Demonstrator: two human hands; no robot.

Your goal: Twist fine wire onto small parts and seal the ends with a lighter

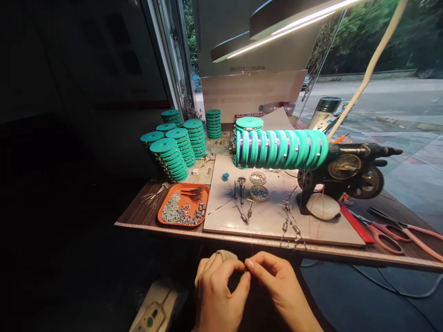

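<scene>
Just below the front edge of the table, my left hand [221, 286] and my right hand [277, 281] meet with thumbs and forefingers pinched together. A fine line [252, 244] runs from the pinched fingertips up onto the board. A tiny dark piece shows between the fingertips, too small to name. A light wrap covers a finger of my left hand. Grey weights [243, 216] with wire ends lie on the board beyond my hands. To their right, more weights on knotted lines [286, 207] hang over the board's edge.
An orange tray [161, 216] holds small metal parts and pale tubes. Behind it stand stacks of green spools [164, 147]. A hand-cranked machine [342, 166] carries a row of green spools [280, 148]. Scissors [384, 237] lie at right; small dishes [259, 192] sit on the board [221, 223].
</scene>
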